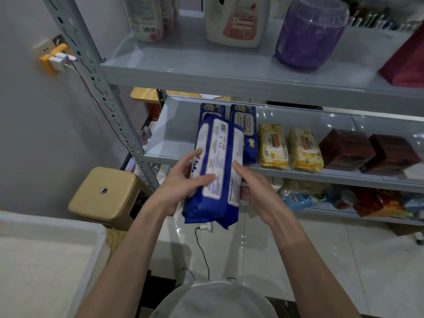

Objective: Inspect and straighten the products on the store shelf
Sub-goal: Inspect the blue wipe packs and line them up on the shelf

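Blue wipes pack sits in both your hands at the centre of the frame, held in front of the middle shelf and tilted with its back panel toward you. The wrapper is dark blue with crimped ends, and the panel is white. It carries blocks of small print too fine to read, a barcode near the upper end, and large digits that look like "66" beside your left thumb.

Your left hand grips the pack's left edge, with the thumb laid across the white panel and the fingers curled against the side. Your right hand holds the right edge, thumb along the front and fingers tucked behind.

Behind the pack, two more blue packs lie on the shelf with their lids up. To their right, the left yellow pack reads "lemon" along its edge, and the right yellow pack lies just beside it. Further right stand two dark brown boxes.

In the upper frame are a white bottle and a purple jar, their labels blurred.
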A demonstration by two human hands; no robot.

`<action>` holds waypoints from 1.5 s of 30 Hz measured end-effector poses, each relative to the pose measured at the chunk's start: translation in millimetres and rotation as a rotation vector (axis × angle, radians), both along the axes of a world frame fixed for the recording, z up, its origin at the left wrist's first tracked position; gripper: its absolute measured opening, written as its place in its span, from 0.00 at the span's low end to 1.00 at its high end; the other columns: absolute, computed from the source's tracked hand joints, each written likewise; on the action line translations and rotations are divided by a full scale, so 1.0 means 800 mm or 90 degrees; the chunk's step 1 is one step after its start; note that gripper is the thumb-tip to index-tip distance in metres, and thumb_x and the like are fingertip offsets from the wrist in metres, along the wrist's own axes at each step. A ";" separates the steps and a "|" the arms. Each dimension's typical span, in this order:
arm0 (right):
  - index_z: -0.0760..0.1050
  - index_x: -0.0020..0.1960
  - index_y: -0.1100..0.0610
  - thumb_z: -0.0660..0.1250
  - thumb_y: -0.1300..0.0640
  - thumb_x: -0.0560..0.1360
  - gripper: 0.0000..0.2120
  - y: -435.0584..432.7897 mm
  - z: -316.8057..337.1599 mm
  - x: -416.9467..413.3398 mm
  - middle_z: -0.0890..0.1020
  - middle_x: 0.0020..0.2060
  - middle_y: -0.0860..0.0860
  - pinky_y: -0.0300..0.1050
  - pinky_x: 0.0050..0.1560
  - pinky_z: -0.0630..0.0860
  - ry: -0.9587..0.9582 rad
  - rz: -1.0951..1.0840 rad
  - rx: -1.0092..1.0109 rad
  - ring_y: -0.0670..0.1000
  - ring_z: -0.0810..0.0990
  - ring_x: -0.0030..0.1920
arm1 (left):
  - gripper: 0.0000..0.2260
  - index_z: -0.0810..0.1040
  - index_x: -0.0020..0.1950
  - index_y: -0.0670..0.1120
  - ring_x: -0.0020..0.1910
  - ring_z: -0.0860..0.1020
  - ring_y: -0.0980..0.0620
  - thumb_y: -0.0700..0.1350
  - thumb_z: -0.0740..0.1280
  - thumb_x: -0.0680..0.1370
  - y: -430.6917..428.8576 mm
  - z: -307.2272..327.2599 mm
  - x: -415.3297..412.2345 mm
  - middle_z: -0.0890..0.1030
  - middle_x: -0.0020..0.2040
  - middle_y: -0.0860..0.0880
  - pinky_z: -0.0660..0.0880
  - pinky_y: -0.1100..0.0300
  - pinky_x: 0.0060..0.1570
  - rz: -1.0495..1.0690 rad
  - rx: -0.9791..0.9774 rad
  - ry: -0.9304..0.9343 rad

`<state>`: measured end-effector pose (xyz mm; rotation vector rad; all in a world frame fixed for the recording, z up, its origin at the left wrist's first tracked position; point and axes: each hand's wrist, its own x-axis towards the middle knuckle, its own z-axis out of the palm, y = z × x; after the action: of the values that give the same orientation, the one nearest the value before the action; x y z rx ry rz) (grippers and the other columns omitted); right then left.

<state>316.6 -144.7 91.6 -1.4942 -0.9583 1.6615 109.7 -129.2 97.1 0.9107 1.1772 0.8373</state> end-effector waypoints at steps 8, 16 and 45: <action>0.76 0.65 0.56 0.77 0.45 0.65 0.32 0.001 -0.018 -0.011 0.88 0.52 0.52 0.51 0.52 0.83 0.096 -0.108 -0.019 0.53 0.88 0.52 | 0.18 0.76 0.70 0.53 0.53 0.83 0.53 0.48 0.70 0.80 0.007 -0.005 0.012 0.83 0.59 0.53 0.80 0.63 0.43 0.025 0.084 0.056; 0.69 0.70 0.55 0.80 0.50 0.65 0.37 0.008 -0.024 0.005 0.88 0.54 0.53 0.50 0.49 0.83 0.127 -0.121 0.025 0.55 0.88 0.53 | 0.27 0.72 0.67 0.57 0.55 0.85 0.46 0.55 0.74 0.70 0.013 -0.007 0.016 0.86 0.55 0.47 0.81 0.50 0.53 -0.059 0.010 -0.042; 0.69 0.74 0.43 0.79 0.57 0.65 0.40 0.018 -0.030 0.022 0.84 0.60 0.44 0.52 0.56 0.83 0.036 0.027 0.128 0.48 0.83 0.63 | 0.39 0.66 0.74 0.59 0.63 0.81 0.50 0.38 0.78 0.68 0.018 -0.025 0.002 0.83 0.60 0.56 0.81 0.44 0.57 -0.080 0.063 -0.076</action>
<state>334.2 -130.6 67.9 -1.2942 -1.0986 1.5774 111.2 -114.8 77.5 0.9911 0.9731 0.8419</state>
